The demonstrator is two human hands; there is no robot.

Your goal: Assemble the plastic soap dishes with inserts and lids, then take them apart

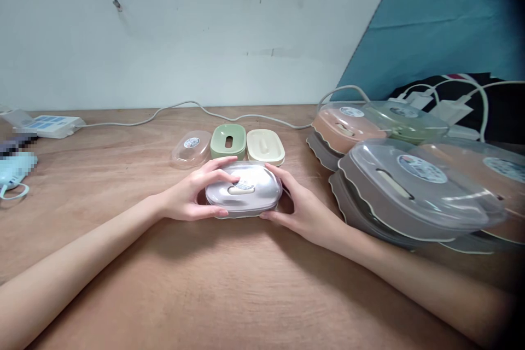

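A grey oval soap box (262, 191) with a clear lid and a round label sits in the middle of the table, gripped from both sides. My left hand (200, 188) wraps its left end, fingers over the lid and thumb at the front edge. On the right end my right hand (301, 202) closes in the same way, thumb low at the front. Just behind stand a loose clear lid (192, 147) with a label, a green tray (228, 142) with a slot, and a cream base (266, 146).
Several lidded soap boxes (410, 186) in grey, orange and green are stacked at the right. A white power strip (51, 126) lies at the back left, its cable (197, 105) running along the wall. A light blue object (16, 169) with a loop rests at the left edge.
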